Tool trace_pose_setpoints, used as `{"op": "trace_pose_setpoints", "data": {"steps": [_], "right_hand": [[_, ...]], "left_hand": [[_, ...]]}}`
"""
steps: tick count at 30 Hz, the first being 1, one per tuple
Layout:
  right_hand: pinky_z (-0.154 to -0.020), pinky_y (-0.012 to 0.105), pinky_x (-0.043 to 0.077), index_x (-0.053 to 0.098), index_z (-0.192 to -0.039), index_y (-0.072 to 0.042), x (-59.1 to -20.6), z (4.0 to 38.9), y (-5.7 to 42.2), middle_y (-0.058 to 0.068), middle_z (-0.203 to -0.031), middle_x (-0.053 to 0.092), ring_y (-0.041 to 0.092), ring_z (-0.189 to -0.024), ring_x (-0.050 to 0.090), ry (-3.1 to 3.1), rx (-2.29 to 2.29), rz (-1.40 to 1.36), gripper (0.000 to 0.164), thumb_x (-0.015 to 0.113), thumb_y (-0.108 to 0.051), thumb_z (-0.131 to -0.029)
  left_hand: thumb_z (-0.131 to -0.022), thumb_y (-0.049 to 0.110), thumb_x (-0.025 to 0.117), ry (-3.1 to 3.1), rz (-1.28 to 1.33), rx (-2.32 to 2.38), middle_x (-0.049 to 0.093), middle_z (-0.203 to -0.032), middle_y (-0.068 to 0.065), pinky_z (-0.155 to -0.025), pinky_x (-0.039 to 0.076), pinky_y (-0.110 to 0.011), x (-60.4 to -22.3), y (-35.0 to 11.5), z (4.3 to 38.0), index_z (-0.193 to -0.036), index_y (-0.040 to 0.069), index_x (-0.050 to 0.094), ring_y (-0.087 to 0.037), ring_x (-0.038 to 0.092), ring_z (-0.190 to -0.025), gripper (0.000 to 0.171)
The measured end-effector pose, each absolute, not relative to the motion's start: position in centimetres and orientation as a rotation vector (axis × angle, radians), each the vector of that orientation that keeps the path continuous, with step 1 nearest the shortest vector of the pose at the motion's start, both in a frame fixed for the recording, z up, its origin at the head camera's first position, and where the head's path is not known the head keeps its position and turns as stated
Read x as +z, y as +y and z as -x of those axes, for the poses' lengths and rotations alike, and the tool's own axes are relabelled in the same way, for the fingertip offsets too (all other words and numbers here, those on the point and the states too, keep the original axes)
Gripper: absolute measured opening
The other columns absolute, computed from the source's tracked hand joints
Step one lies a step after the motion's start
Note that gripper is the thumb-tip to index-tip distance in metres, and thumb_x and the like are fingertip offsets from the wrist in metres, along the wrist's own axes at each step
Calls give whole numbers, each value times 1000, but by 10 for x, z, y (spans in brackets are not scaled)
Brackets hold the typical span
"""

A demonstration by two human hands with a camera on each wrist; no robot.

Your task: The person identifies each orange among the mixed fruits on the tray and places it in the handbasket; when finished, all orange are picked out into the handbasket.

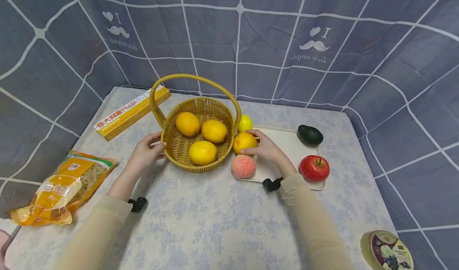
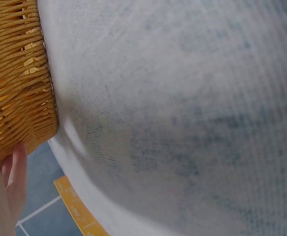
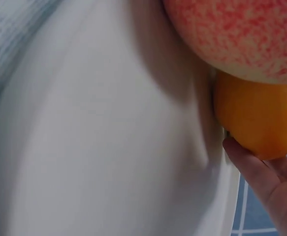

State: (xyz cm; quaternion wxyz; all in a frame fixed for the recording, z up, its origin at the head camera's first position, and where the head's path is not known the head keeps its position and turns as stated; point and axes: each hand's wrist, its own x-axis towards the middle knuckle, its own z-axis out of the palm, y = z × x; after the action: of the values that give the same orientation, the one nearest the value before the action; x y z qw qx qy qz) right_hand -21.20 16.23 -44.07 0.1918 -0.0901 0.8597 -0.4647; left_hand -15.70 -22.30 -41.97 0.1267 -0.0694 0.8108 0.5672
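Observation:
My left hand (image 1: 148,152) touches the left side of a wicker basket (image 1: 175,164) with its fingers. Inside the basket lie three yellow-orange fruits (image 1: 203,153), and its tall handle arches over them. In the left wrist view the fingers (image 2: 18,172) lie along the woven wall (image 2: 20,93). To the right of the basket, my right hand (image 1: 267,145) holds an orange (image 1: 244,143) between thumb and fingers at the left end of a white tray (image 1: 276,132). A peach (image 1: 244,166) sits just in front of the orange; a yellow-green fruit (image 1: 245,123) is behind it.
On the tray's right side are an avocado (image 1: 310,135) and a red apple (image 1: 314,168). A pasta box (image 1: 132,112) lies at the back left, with an orange food bag (image 1: 68,186) nearer. A round labelled container (image 1: 389,250) stands at the front right. Grey curtains (image 1: 265,35) enclose the table.

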Motion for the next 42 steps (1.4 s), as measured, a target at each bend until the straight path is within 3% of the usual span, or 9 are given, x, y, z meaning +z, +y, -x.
{"op": "trace_pose_setpoints", "data": {"steps": [13,24,35,42], "right_hand": [[-112,52,42,42,-148,-17,-444,201,175,7,-151,43,35,-134,44,2441,-1345,170,82,81,-38,-80],[-114,49,41,44,-145,-14,-411,185,181,6,-146,47,31,-131,47,2449,-1532,235,75,81,-27,-81],[-111,49,45,45,-141,-6,-378,156,141,12,-143,48,32,-127,51,2320,-1554,476,67,77,-19,-83],[-106,41,50,46,-140,-11,-367,160,93,7,-140,50,26,-123,52,2296,-1522,545,67,78,-24,-83]], "left_hand": [[-104,20,48,2347,181,1648,29,-158,-21,-95,59,-42,-418,-220,158,-158,8,21,-38,42,-138,61],[-105,20,47,2354,179,1666,29,-158,-21,-94,59,-39,-417,-222,155,-157,7,22,-38,43,-138,60],[-104,20,48,2349,169,1660,29,-158,-20,-94,59,-41,-416,-222,155,-158,9,21,-38,42,-138,60],[-105,18,48,2300,186,1682,27,-159,-19,-96,58,-41,-415,-224,157,-158,10,20,-38,40,-139,61]]}}
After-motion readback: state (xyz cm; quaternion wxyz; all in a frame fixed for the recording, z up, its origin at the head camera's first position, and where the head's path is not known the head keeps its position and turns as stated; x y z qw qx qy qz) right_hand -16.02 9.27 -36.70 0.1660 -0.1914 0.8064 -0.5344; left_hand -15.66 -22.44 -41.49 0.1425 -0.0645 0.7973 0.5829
